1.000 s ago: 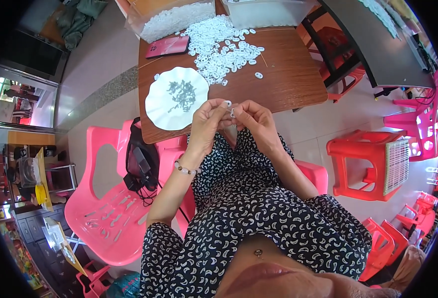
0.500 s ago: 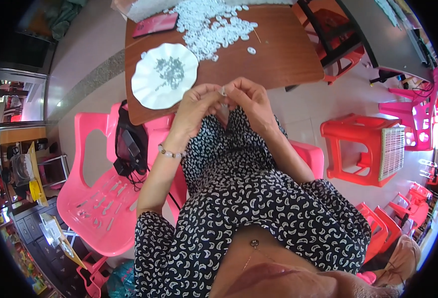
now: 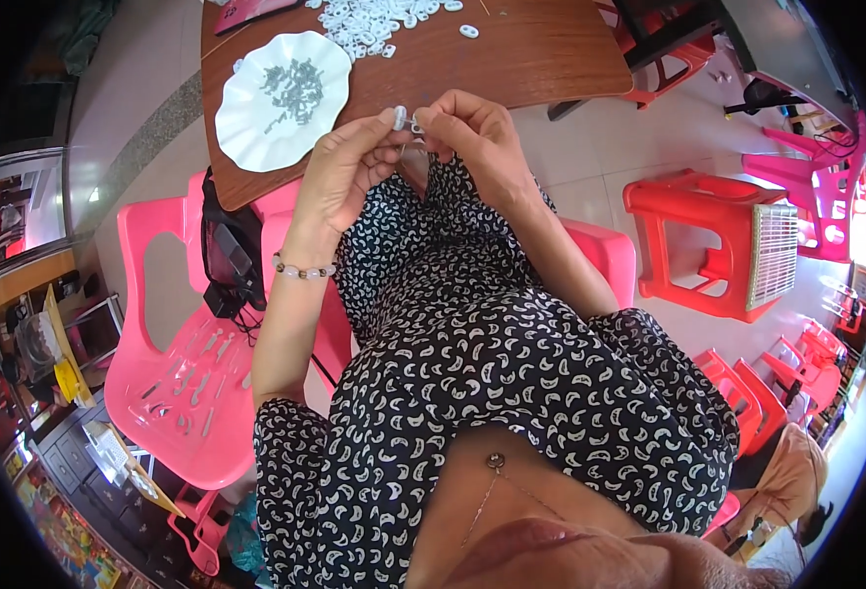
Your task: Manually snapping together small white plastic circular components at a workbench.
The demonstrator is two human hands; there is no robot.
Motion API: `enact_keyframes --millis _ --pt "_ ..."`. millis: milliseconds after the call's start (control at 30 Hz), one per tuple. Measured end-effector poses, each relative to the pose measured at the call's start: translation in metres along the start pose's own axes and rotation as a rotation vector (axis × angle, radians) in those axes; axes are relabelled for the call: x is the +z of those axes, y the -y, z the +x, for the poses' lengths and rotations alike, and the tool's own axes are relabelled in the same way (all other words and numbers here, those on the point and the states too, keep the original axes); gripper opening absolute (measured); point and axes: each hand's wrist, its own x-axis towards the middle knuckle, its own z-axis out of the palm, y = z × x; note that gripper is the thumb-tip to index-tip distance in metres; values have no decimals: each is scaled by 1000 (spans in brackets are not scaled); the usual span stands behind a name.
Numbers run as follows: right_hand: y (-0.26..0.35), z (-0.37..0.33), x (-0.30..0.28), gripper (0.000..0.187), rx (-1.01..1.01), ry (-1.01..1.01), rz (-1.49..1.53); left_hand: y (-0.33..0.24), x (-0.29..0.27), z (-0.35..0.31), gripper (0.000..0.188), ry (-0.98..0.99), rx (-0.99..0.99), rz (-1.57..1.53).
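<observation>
Both my hands meet just in front of the brown wooden table's [image 3: 541, 59] near edge. My left hand [image 3: 340, 172] pinches a small white plastic ring piece [image 3: 400, 117] between thumb and fingertips. My right hand [image 3: 472, 137] pinches the same piece from the other side, where a tiny metal part seems to sit. A white scalloped plate [image 3: 246, 128] with several small dark metal parts [image 3: 293, 81] lies on the table left of my hands. A heap of white plastic rings [image 3: 369, 18] lies at the table's far side.
A pink plastic chair [image 3: 183, 363] stands at my left with a black bag and cables [image 3: 227, 260] on it. Red plastic stools [image 3: 723, 236] and more pink chairs [image 3: 826, 177] stand on the tiled floor at the right. A pink phone lies at the table's top edge.
The view has tilted downward, so table and hands sit higher in the picture. My hands stay together on the small white piece, which now shows more clearly between the fingertips.
</observation>
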Motion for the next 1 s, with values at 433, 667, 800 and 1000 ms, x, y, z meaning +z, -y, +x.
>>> enact_keyframes --millis 433,667,800,1000 --pt "7 -8 0 20 -8 -75 -153 1 -1 -3 18 29 -31 -67" --pt "1 -7 -2 22 -62 -81 -209 2 1 -4 19 15 1 -40" --pt "2 -6 -2 22 -83 -88 -210 3 0 -4 20 17 12 -28" --pt "0 -6 -3 22 -77 -92 -244 6 -1 -3 22 13 31 -5"
